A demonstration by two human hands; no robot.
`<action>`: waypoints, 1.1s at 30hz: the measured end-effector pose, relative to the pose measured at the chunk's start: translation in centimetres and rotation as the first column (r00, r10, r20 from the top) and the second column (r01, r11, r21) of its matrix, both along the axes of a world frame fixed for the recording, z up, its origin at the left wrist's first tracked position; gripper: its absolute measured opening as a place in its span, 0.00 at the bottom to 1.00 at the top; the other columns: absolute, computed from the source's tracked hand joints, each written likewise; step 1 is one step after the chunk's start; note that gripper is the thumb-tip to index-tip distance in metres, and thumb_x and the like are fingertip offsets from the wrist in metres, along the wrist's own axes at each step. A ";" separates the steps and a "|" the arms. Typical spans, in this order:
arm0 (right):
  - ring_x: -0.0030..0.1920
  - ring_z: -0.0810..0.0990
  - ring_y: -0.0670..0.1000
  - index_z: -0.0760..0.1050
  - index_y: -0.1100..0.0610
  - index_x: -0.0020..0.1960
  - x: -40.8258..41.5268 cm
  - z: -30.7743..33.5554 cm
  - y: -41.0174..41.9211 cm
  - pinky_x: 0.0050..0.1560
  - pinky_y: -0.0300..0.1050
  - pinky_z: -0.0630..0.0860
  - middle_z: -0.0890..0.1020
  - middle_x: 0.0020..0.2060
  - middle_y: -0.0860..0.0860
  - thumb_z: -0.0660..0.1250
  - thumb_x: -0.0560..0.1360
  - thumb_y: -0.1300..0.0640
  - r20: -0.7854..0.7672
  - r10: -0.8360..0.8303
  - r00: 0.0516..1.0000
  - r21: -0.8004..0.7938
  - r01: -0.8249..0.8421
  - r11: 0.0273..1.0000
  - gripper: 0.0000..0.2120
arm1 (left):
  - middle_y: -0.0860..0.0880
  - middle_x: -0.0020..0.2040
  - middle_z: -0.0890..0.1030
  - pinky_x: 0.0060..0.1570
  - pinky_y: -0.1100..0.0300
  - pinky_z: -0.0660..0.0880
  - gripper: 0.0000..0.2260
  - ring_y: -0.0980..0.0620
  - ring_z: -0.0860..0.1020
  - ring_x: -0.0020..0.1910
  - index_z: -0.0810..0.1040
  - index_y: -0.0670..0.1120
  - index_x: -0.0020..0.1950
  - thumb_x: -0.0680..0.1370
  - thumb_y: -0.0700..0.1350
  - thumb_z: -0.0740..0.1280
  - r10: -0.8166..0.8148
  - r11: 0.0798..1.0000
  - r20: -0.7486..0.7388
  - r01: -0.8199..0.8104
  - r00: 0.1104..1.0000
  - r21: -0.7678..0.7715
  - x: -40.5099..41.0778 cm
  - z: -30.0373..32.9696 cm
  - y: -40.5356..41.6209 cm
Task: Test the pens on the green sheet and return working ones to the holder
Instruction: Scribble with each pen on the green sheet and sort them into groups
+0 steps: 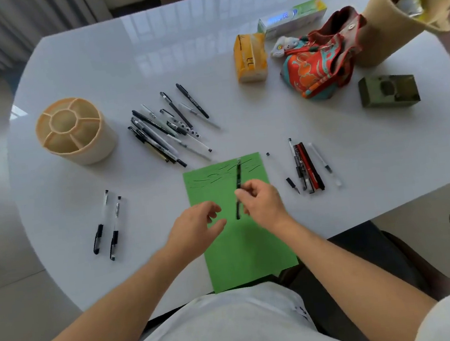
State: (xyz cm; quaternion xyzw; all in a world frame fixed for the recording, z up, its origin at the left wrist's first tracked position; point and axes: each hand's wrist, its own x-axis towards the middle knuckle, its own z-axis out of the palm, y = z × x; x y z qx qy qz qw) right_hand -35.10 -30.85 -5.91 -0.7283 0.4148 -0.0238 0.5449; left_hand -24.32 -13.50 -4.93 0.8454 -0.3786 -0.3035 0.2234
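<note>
A green sheet (pixel 243 241) lies on the white table in front of me, with dark scribbles near its far edge. My right hand (pixel 264 205) pinches a black pen (pixel 238 180) above the sheet, the pen pointing away from me. My left hand (pixel 196 226) hovers just left of it with loosely curled fingers, holding nothing. A cream round holder (pixel 73 131) with several compartments stands at the far left. A heap of several pens (pixel 168 126) lies behind the sheet. Two pens (pixel 108 225) lie at the left, and several more pens (pixel 306 166) at the right.
At the far right are a yellow tissue pack (pixel 250 56), a toothpaste box (pixel 293 16), a colourful cloth bag (pixel 320 61), a burlap cylinder (pixel 407 9) and a green box (pixel 388 91). The table's (pixel 93 59) near edge runs beside my body.
</note>
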 end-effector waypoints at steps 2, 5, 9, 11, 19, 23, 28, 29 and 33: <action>0.34 0.79 0.42 0.78 0.52 0.47 -1.3 0.0 -2.4 0.33 0.33 0.74 0.82 0.37 0.46 0.68 0.78 0.53 -0.063 0.002 0.998 -0.145 -0.011 0.989 0.03 | 0.55 0.57 0.80 0.57 0.56 0.76 0.15 0.55 0.76 0.56 0.78 0.52 0.61 0.76 0.54 0.69 -0.071 0.997 0.077 0.072 0.994 -0.007 0.1 -0.5 0.9; 0.35 0.78 0.40 0.76 0.51 0.48 -3.6 -0.2 -5.4 0.29 0.28 0.69 0.80 0.36 0.43 0.68 0.79 0.55 -0.188 0.031 0.982 -0.300 -0.087 0.950 0.02 | 0.50 0.64 0.77 0.63 0.52 0.74 0.16 0.49 0.72 0.64 0.79 0.50 0.62 0.75 0.50 0.70 -0.162 0.987 0.166 0.156 0.973 0.050 0.5 -1.2 2.3; 0.40 0.80 0.49 0.79 0.54 0.50 -5.3 -1.2 -7.1 0.38 0.40 0.74 0.82 0.39 0.46 0.68 0.78 0.54 -0.328 0.048 0.944 -0.423 -0.192 0.886 0.04 | 0.46 0.70 0.73 0.67 0.48 0.73 0.16 0.44 0.69 0.70 0.80 0.49 0.63 0.75 0.49 0.69 -0.225 0.971 0.212 0.202 0.951 0.125 0.7 -1.8 3.6; 0.41 0.80 0.52 0.80 0.56 0.49 -5.3 -1.5 -7.6 0.39 0.43 0.73 0.81 0.40 0.49 0.68 0.78 0.54 -0.367 0.036 0.930 -0.477 -0.221 0.851 0.05 | 0.46 0.72 0.72 0.67 0.48 0.73 0.16 0.45 0.68 0.71 0.80 0.50 0.63 0.76 0.50 0.69 -0.245 0.966 0.219 0.220 0.944 0.133 0.7 -1.8 3.9; 0.42 0.78 0.54 0.78 0.56 0.49 -4.4 -1.5 -9.3 0.40 0.45 0.72 0.79 0.42 0.50 0.71 0.77 0.50 -0.364 -0.044 0.930 -0.541 -0.172 0.823 0.09 | 0.47 0.73 0.71 0.70 0.50 0.70 0.15 0.46 0.67 0.72 0.80 0.51 0.63 0.76 0.49 0.68 -0.260 0.963 0.203 0.238 0.944 0.127 1.1 -1.7 4.1; 0.45 0.81 0.59 0.79 0.58 0.55 -4.3 -2.0 -10.3 0.42 0.47 0.74 0.84 0.47 0.57 0.69 0.78 0.52 -0.383 -0.076 0.921 -0.560 -0.166 0.812 0.11 | 0.47 0.74 0.70 0.71 0.50 0.69 0.15 0.47 0.66 0.73 0.79 0.52 0.63 0.77 0.49 0.67 -0.246 0.967 0.182 0.227 0.952 0.118 0.9 -1.2 4.2; 0.43 0.80 0.61 0.80 0.55 0.53 -3.6 -2.4 -11.3 0.41 0.47 0.71 0.84 0.46 0.61 0.69 0.75 0.50 -0.495 -0.081 0.865 -0.521 -0.220 0.825 0.11 | 0.47 0.76 0.67 0.71 0.46 0.69 0.14 0.46 0.64 0.74 0.78 0.51 0.64 0.79 0.48 0.66 -0.262 0.958 0.143 0.239 0.954 0.160 1.1 -0.2 4.0; 0.43 0.79 0.60 0.80 0.54 0.52 -3.4 -2.3 -11.5 0.42 0.47 0.71 0.84 0.46 0.60 0.69 0.74 0.49 -0.513 -0.092 0.854 -0.501 -0.210 0.840 0.11 | 0.47 0.76 0.67 0.71 0.46 0.69 0.14 0.46 0.64 0.74 0.78 0.51 0.63 0.79 0.48 0.66 -0.262 0.957 0.139 0.238 0.955 0.165 1.2 -0.3 4.1; 0.42 0.75 0.56 0.80 0.52 0.44 -3.0 -1.3 -12.1 0.43 0.46 0.70 0.84 0.46 0.57 0.75 0.72 0.48 -0.529 -0.105 0.842 -0.437 -0.164 0.884 0.08 | 0.47 0.76 0.67 0.71 0.45 0.69 0.14 0.46 0.64 0.74 0.78 0.51 0.63 0.78 0.48 0.65 -0.263 0.957 0.130 0.241 0.956 0.162 1.3 -0.8 4.3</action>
